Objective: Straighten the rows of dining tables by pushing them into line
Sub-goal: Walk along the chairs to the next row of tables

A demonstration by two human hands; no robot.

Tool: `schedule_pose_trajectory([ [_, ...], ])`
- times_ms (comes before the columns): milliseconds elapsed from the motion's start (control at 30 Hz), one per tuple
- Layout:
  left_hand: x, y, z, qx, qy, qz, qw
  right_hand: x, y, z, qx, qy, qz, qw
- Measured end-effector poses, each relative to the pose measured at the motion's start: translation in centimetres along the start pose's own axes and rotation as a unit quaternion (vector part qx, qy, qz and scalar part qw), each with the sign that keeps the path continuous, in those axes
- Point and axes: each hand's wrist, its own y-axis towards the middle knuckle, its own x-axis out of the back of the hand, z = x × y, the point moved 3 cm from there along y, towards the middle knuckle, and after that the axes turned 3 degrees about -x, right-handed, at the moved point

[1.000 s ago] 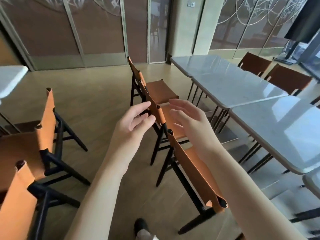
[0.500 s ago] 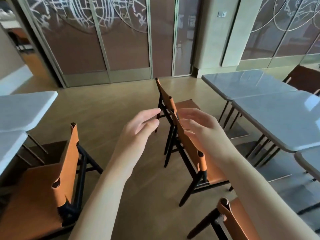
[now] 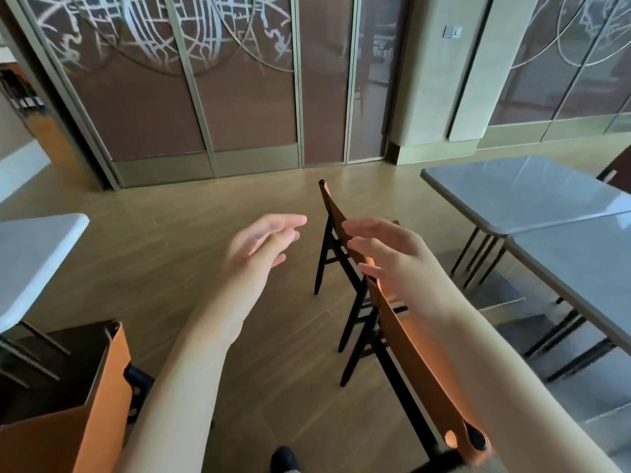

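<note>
Both hands are raised with fingers loose, nothing held: left hand (image 3: pixel 259 247), right hand (image 3: pixel 392 257). The grey stone-look dining tables (image 3: pixel 526 196), smooth and round-cornered, stand untouched at the right; straightening appears not yet begun here. Tan leather chairs (image 3: pixel 409 332) with black frames stand between.

Wood-plank floor (image 3: pixel 177 254), brown patterned wall panels (image 3: pixel 239 97), a pale pillar (image 3: pixel 430 80), orange-backed black chairs (image 3: pixel 409 336).

Wood-plank floor (image 3: pixel 205 250) carries grey tables (image 3: pixel 519 196), white table (image 3: pixel 30 254), orange-backed chairs (image 3: pixel 413 343).
</note>
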Motion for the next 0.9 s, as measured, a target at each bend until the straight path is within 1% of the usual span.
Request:
schedule_pose_trajectory([
  [167, 4.2, 13.6, 2.8, -0.011, -0.002, -0.013, 1.000, -0.5, 13.2, 0.9, 0.001, 0.008, -0.033, 0.999],
  [300, 5.8, 23.6, 3.6, -0.024, 0.001, 0.016, 1.000, -0.1, 21.7, 2.1, -0.008, 0.012, -0.073, 0.997],
  [500, 6.8, 36.2, 6.6, -0.024, -0.006, 0.056, 0.998, 0.5, 33.9, 1.8, 0.015, 0.023, -0.108, 0.994],
  [633, 7.5, 44.3, 10.7, -0.009, 0.000, 0.057, 0.998, 0.4, 42.6, -0.3, 0.015, 0.036, -0.100, 0.994],
  [800, 6.5, 55.8, 14.5, -0.006, 0.032, 0.111, 0.993, 2.1, 55.0, -2.4, 0.009, 0.059, -0.118, 0.991],
  [900, 5.6, 63.9, 15.5, -0.003, 0.042, 0.127, 0.991, 3.3, 63.0, -2.5, 0.009, 0.069, -0.116, 0.991],
])
